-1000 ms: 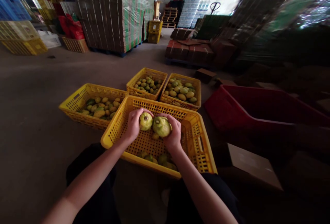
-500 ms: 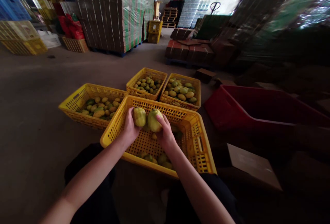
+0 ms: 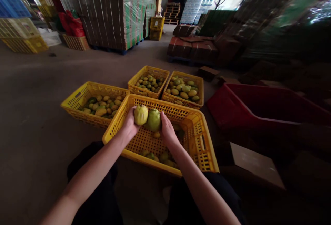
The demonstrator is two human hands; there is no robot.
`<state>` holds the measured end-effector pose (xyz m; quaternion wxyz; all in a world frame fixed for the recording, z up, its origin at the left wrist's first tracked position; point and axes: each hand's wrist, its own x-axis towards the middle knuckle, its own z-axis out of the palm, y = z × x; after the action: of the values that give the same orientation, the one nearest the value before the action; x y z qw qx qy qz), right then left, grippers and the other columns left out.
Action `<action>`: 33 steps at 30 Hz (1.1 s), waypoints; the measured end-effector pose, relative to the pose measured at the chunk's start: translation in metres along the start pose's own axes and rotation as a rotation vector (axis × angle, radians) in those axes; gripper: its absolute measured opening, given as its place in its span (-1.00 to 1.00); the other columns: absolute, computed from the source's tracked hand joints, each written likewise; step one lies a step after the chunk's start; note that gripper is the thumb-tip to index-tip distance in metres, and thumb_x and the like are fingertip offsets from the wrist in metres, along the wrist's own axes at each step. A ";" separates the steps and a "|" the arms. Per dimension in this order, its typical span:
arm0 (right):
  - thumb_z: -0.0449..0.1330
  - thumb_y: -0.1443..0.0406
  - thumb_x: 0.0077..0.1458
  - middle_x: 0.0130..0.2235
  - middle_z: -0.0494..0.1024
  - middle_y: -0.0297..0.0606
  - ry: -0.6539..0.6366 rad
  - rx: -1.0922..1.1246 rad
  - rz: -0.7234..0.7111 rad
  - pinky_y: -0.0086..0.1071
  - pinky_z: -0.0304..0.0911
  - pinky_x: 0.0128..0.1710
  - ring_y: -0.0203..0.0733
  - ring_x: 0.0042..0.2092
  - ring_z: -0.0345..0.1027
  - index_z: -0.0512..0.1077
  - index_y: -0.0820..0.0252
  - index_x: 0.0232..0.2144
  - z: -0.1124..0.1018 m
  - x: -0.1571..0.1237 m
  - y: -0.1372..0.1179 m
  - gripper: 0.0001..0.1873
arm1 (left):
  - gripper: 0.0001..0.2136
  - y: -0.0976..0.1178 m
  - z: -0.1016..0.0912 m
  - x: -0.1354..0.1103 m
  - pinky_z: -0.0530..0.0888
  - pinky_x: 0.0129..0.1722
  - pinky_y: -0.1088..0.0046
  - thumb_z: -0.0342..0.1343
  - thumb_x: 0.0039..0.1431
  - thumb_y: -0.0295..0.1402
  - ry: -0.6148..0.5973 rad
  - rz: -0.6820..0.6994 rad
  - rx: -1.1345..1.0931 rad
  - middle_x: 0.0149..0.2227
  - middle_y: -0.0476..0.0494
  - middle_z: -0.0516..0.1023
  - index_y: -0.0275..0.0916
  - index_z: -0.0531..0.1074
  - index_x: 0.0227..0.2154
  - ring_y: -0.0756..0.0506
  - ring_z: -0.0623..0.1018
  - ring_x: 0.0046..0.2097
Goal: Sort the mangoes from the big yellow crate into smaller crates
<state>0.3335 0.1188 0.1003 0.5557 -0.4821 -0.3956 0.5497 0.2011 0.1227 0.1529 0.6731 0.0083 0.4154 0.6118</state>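
My left hand (image 3: 130, 123) is closed around a yellow-green mango (image 3: 141, 115), one end turned up. A greener mango (image 3: 153, 120) sits in my right hand (image 3: 168, 128), whose fingers wrap its right side and are partly hidden. The two fruits are close together, held over a large yellow plastic crate (image 3: 200, 121). In the bottom of that crate lie several mangoes (image 3: 150, 156), mostly along the near side, and a small yellow one (image 3: 156, 134) below the held pair. My right forearm hides part of the crate's floor.
Yellow crates of mangoes stand at the left (image 3: 77, 95), behind (image 3: 147, 95) and at back right (image 3: 182, 103). A red tub (image 3: 219, 111) and a cardboard box (image 3: 256, 163) are at the right. Wrapped pallet stacks (image 3: 103, 14) rise further back.
The right mango has turned and shows a greener side; my right thumb has shifted from its front to its right edge. The left mango is turned slightly. The view has shifted a little.
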 end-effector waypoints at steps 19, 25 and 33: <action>0.28 0.07 -0.04 -0.51 0.55 -0.35 -0.161 0.369 0.423 -0.43 0.29 -0.64 -0.22 -0.53 0.41 0.45 0.14 -0.37 0.013 -0.020 -0.027 -0.71 | -0.84 0.000 -0.001 0.002 0.52 -0.25 0.39 0.00 0.11 -0.32 -0.090 -0.019 0.008 -0.40 -0.16 0.57 -0.26 0.44 -0.39 -0.13 0.59 -0.25; 0.10 0.04 0.13 -0.58 0.52 -0.30 -0.115 0.437 0.612 -0.48 0.25 -0.74 -0.25 -0.63 0.35 0.42 0.19 -0.34 0.009 -0.013 -0.042 -0.67 | -0.84 -0.005 -0.004 0.005 0.54 -0.24 0.24 -0.02 0.11 -0.31 -0.005 -0.098 -0.048 -0.39 -0.21 0.55 -0.24 0.41 -0.37 -0.22 0.57 -0.22; 0.10 -0.02 0.14 -0.60 0.50 -0.32 -0.073 0.400 0.559 -0.49 0.20 -0.75 -0.25 -0.62 0.35 0.41 0.17 -0.32 0.005 -0.004 -0.032 -0.63 | -0.87 -0.011 -0.004 0.008 0.53 -0.21 0.22 0.02 0.06 -0.34 -0.060 -0.116 -0.102 -0.39 -0.21 0.52 -0.22 0.42 -0.35 -0.21 0.55 -0.21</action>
<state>0.3360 0.1170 0.1329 0.4525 -0.4335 -0.1525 0.7643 0.2068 0.1247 0.1401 0.7192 -0.0320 0.3631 0.5916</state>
